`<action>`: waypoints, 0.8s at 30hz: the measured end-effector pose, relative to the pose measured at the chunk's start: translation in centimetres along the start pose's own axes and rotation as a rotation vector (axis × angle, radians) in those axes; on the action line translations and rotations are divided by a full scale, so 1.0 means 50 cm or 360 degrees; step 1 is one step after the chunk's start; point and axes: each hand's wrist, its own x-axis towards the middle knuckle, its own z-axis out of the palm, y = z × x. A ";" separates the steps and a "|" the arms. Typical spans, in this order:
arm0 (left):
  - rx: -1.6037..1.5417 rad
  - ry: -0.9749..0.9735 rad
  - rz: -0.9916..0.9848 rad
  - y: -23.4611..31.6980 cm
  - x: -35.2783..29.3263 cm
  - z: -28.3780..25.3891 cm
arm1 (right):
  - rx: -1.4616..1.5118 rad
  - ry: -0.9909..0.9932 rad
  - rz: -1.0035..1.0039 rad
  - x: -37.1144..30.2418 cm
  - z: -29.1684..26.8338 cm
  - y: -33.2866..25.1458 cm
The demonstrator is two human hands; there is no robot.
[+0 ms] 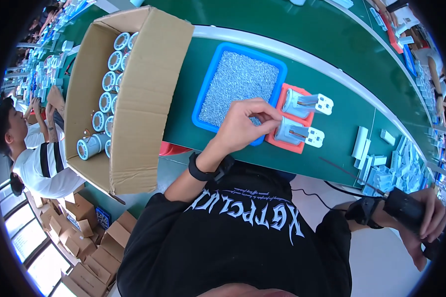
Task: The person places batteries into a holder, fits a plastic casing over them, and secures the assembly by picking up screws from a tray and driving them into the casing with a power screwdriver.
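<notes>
My left hand is closed in a pinch at the left rim of the nearer white cylindrical housing; what the fingertips hold, if anything, is too small to make out. That housing rests in a red-orange holder, with a flat white bracket sticking out to its right. Just beyond it, a matching housing sits in the same kind of holder. At the lower right, my right hand grips a black electric screwdriver. Its long thin bit points toward the table, apart from the housings.
A blue tray of small silvery screw-like pieces stands left of the holders. Further left, a tall cardboard box contains several white cylinders. White plastic parts are heaped at the right. A co-worker is beyond the box.
</notes>
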 end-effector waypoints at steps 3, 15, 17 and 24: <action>-0.0350 -0.0039 -0.0016 -0.008 -0.007 0.034 | -0.0118 0.0013 -0.0114 0.017 0.034 0.031; -0.0256 -0.0022 0.0163 -0.020 -0.007 0.081 | -0.0540 0.0048 -0.0457 0.042 0.073 0.091; -0.0515 -0.0020 0.0016 -0.027 -0.007 0.089 | -0.0830 0.0355 -0.0725 0.041 0.084 0.105; -0.0551 -0.0003 -0.0034 -0.042 -0.008 0.099 | -0.0370 -0.0233 -0.0124 0.038 0.044 0.155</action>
